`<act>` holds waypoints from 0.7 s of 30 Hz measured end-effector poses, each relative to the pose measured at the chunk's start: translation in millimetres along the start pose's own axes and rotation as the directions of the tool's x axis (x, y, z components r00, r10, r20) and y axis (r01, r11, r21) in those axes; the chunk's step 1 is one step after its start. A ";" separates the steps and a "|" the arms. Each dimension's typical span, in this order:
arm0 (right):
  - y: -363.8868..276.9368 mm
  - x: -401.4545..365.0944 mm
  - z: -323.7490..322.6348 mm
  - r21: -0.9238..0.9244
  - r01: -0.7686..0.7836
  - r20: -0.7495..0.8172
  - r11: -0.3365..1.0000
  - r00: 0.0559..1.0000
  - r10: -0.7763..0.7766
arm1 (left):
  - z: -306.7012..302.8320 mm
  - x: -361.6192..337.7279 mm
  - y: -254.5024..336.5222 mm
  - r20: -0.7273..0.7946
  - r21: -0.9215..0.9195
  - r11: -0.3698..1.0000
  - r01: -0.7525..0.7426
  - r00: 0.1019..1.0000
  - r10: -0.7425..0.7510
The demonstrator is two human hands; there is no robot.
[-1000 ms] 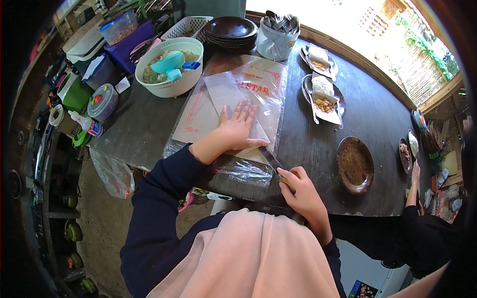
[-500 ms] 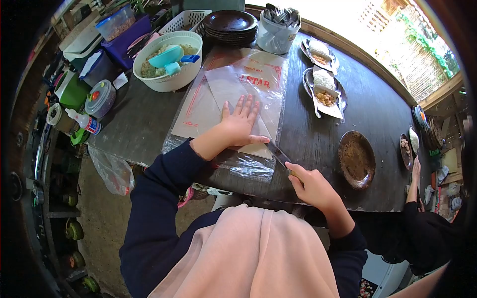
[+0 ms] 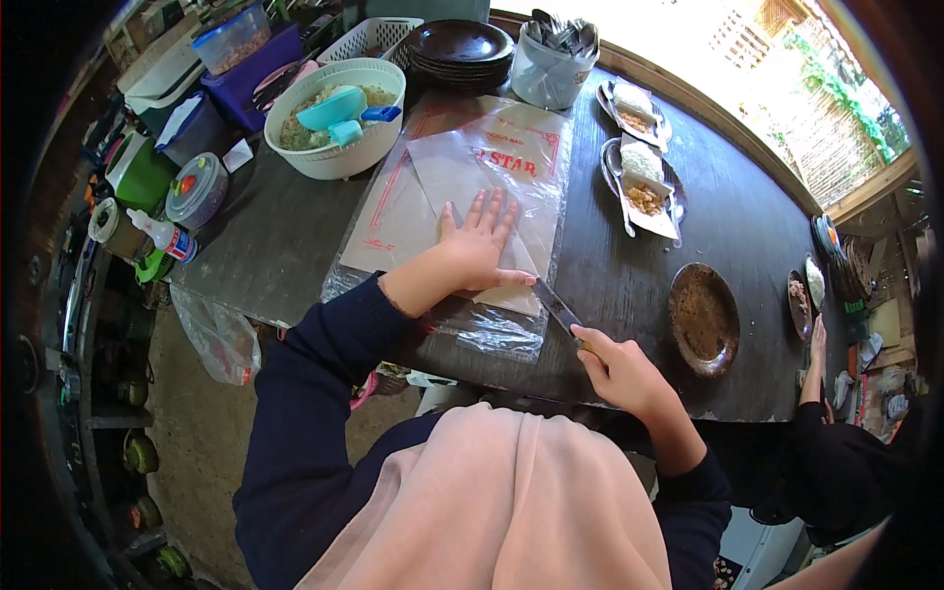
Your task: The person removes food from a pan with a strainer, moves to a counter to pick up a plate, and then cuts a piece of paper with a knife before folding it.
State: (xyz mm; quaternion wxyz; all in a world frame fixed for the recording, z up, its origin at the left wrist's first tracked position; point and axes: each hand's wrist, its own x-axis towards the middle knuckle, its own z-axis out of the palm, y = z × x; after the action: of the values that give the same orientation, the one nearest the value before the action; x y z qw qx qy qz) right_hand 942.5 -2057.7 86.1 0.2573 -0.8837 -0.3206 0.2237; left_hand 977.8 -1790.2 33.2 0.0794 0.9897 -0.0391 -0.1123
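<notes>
My left hand (image 3: 476, 244) lies flat with fingers spread on a folded sheet of paper (image 3: 440, 162). Beneath that sheet is a plastic-wrapped pack of brown wrapping paper (image 3: 383, 231) with red print. In my right hand (image 3: 627, 370) is a knife (image 3: 557, 307), gripped by its handle. The blade points up and left, its tip at the edge of the paper close to my left thumb. To the right of the knife rests a brown oval plate (image 3: 704, 320).
A white basin (image 3: 339, 162) with a turquoise scoop (image 3: 332, 108) stands at the back left, beside stacked dark plates (image 3: 460, 41) and a cutlery bucket (image 3: 553, 71). Two served plates of rice (image 3: 643, 167) sit back right. Another person's hand (image 3: 818, 344) is at the table's right edge.
The right hand and knife have shifted very slightly right and down. My left hand stays flat in the same place on the paper.
</notes>
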 end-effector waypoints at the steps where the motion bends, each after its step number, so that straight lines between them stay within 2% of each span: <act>1: -0.7 0.3 0.3 0.000 -0.001 0.001 1.000 1.000 0.001 | -0.4 -0.3 0.5 0.001 -0.001 1.000 0.000 1.000 0.000; 13: -3.7 30.5 7.8 0.019 0.085 -0.074 0.996 0.994 -0.083 | -0.5 0.6 2.0 0.018 0.002 1.000 0.010 1.000 -0.010; 15: 2.6 34.1 12.3 0.043 0.202 -0.142 0.978 0.971 -0.195 | -0.6 0.0 1.9 0.017 0.002 1.000 0.010 1.000 -0.010; 19: -1.6 29.8 10.7 0.038 0.198 -0.155 0.980 0.970 -0.190 | -0.4 -1.6 2.6 0.015 0.006 1.000 0.008 1.000 -0.008; 21: -7.9 24.4 6.5 -0.007 0.098 -0.083 0.995 0.992 -0.098 | 1.7 -1.4 2.6 0.016 0.000 1.000 -0.005 1.000 0.005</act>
State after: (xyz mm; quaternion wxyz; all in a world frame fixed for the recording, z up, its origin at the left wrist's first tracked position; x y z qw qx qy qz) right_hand 952.3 -2033.8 80.3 0.2800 -0.8758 -0.3530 0.1733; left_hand 975.9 -1793.0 32.3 0.0793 0.9887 -0.0420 -0.1202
